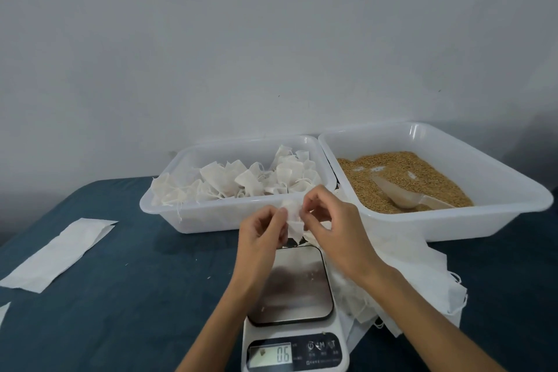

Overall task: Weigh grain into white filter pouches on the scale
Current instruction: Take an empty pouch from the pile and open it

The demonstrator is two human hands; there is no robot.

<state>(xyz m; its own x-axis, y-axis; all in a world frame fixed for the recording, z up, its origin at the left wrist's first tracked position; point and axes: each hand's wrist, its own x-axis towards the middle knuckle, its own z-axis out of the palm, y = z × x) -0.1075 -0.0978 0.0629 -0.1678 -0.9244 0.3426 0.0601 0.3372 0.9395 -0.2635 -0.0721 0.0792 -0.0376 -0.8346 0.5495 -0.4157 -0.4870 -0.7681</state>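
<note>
Now your left hand (pixel 262 228) and right hand (pixel 327 220) both pinch a white pouch (pixel 293 217), hiding the far edge of the scale (pixel 294 305).

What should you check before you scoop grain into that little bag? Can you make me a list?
1. Pouch held by both hands, left hand and right hand: ok.
2. Pouch mouth open: cannot tell.
3. Scale plate bare of pouches: ok.
4. Display at zero: not ok, shows 06.
5. Scoop within reach in the grain tray: ok.
6. A hand free for the scoop: not ok.
</note>
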